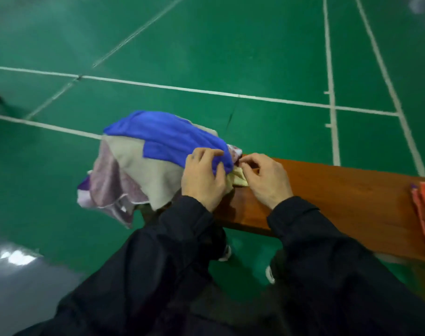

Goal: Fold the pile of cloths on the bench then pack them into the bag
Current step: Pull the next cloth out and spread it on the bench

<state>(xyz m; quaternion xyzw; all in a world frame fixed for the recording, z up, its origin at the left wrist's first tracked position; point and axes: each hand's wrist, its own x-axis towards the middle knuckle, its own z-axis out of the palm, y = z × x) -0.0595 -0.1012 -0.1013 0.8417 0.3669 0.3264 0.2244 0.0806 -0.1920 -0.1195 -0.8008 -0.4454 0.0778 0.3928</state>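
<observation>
Smooth reddish-brown wooden bench (pixel 327 190); soft matt blue cloth (pixel 172 139) and beige cloth (pixel 143 163); glossy green court floor (pixel 206 44).

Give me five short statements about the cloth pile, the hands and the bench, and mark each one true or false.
1. A blue cloth lies on top of the pile. True.
2. The pile sits at the right end of the bench. False: it is heaped at the left end and hangs over the edge.
3. The left hand grips the blue cloth. True.
4. The right hand rests flat on bare wood. False: its fingers are curled at a pale yellow cloth at the pile's edge.
5. An orange item lies on the bench to the right, apart from the pile. True.
</observation>
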